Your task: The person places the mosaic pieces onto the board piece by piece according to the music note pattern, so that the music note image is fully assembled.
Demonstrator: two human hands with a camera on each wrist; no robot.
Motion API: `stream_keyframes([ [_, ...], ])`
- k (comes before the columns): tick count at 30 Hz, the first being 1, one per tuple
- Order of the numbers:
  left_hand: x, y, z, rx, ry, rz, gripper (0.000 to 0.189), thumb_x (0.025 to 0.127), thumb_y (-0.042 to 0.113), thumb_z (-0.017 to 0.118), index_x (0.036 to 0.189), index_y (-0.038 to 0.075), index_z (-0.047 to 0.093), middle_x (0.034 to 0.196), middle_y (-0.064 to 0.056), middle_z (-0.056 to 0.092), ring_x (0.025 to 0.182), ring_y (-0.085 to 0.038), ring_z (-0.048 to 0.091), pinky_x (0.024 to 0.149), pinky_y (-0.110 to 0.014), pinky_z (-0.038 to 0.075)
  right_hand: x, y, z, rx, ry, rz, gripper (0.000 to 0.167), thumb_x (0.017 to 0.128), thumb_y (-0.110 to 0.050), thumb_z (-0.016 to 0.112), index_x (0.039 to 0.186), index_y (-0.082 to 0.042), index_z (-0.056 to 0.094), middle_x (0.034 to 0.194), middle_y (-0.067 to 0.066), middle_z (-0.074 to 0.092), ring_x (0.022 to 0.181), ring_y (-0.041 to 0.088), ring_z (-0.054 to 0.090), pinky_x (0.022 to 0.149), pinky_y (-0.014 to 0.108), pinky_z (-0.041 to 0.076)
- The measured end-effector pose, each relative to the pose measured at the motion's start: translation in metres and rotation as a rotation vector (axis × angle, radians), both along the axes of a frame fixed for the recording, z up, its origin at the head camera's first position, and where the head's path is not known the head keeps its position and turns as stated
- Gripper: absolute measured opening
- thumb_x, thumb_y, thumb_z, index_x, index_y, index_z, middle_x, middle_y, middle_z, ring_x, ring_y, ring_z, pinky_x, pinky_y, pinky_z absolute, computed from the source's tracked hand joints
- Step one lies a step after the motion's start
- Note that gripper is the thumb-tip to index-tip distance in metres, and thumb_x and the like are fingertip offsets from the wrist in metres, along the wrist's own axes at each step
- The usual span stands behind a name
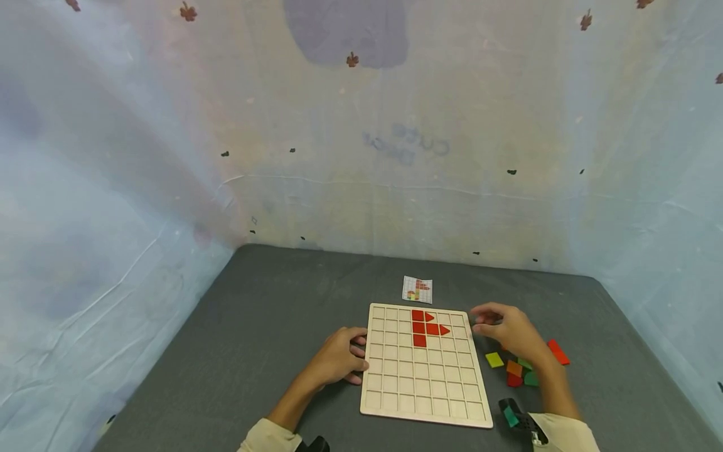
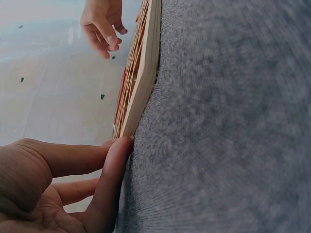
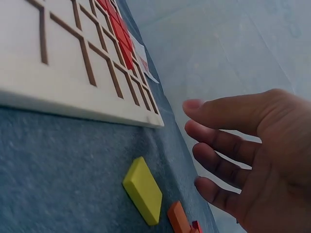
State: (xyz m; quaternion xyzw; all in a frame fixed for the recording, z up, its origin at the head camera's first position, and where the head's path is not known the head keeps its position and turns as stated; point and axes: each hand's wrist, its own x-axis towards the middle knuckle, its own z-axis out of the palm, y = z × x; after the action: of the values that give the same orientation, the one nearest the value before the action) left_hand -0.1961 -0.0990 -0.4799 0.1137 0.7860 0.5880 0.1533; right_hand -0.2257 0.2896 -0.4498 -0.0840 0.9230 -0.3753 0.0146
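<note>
A pale wooden grid board [image 1: 395,383] lies on the grey table. Red squares and triangles [image 1: 418,328] fill several cells near its far edge. My left hand [image 1: 339,356] holds the board's left edge; in the left wrist view its fingertips [image 2: 124,145] meet at the board's rim. Just off the far right corner hovers my right hand [image 1: 510,329], fingers loosely bent, with nothing visible between thumb and fingers [image 3: 209,158]. Closest to it is a yellow tile [image 1: 494,360], flat on the table right of the board.
Orange [image 1: 514,369], green [image 1: 531,378] and red tiles [image 1: 558,352] lie in a loose group partly under the right forearm. Beyond the board's far edge is a small printed pattern card [image 1: 417,290]. A pale cloth [image 1: 373,207] hangs behind the table.
</note>
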Motion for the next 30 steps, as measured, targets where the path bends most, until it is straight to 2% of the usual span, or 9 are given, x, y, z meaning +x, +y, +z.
stream_keyframes([
  [6, 0.0, 0.0, 0.001, -0.008, -0.001, 0.001, 0.069, 0.084, -0.01, 0.078, 0.149, -0.006, 0.053, 0.125, -0.017, 0.055, 0.098, -0.024, 0.064, 0.058, -0.038, 0.067, -0.001, 0.013, -0.002, -0.004, 0.021, -0.041, 0.035, 0.098, -0.018, 0.077, 0.129, -0.002, 0.072, 0.108, 0.008, 0.071, 0.096, 0.022, 0.062, 0.072, 0.029, 0.054],
  [14, 0.0, 0.0, 0.001, -0.008, 0.003, -0.001, 0.069, 0.084, -0.01, 0.077, 0.149, -0.006, 0.053, 0.125, -0.017, 0.055, 0.098, -0.023, 0.064, 0.058, -0.038, 0.067, 0.007, 0.042, -0.004, 0.042, 0.036, -0.077, 0.037, 0.099, -0.021, 0.077, 0.131, -0.002, 0.071, 0.11, 0.009, 0.072, 0.097, 0.022, 0.063, 0.071, 0.026, 0.056],
  [23, 0.0, 0.0, 0.001, -0.004, 0.002, -0.003, 0.069, 0.084, -0.011, 0.077, 0.149, -0.006, 0.053, 0.125, -0.017, 0.055, 0.098, -0.024, 0.064, 0.058, -0.038, 0.067, 0.018, 0.067, -0.006, 0.096, 0.001, -0.093, 0.039, 0.098, -0.022, 0.078, 0.129, 0.001, 0.071, 0.107, 0.009, 0.074, 0.092, 0.018, 0.064, 0.069, 0.025, 0.055],
  [30, 0.0, 0.001, 0.001, -0.012, 0.004, 0.003, 0.069, 0.084, -0.011, 0.077, 0.149, -0.006, 0.053, 0.125, -0.017, 0.056, 0.098, -0.023, 0.064, 0.058, -0.037, 0.067, 0.027, 0.09, -0.008, 0.158, -0.051, -0.072, 0.046, 0.096, -0.027, 0.08, 0.131, 0.001, 0.069, 0.113, 0.01, 0.073, 0.096, 0.02, 0.067, 0.072, 0.026, 0.057],
])
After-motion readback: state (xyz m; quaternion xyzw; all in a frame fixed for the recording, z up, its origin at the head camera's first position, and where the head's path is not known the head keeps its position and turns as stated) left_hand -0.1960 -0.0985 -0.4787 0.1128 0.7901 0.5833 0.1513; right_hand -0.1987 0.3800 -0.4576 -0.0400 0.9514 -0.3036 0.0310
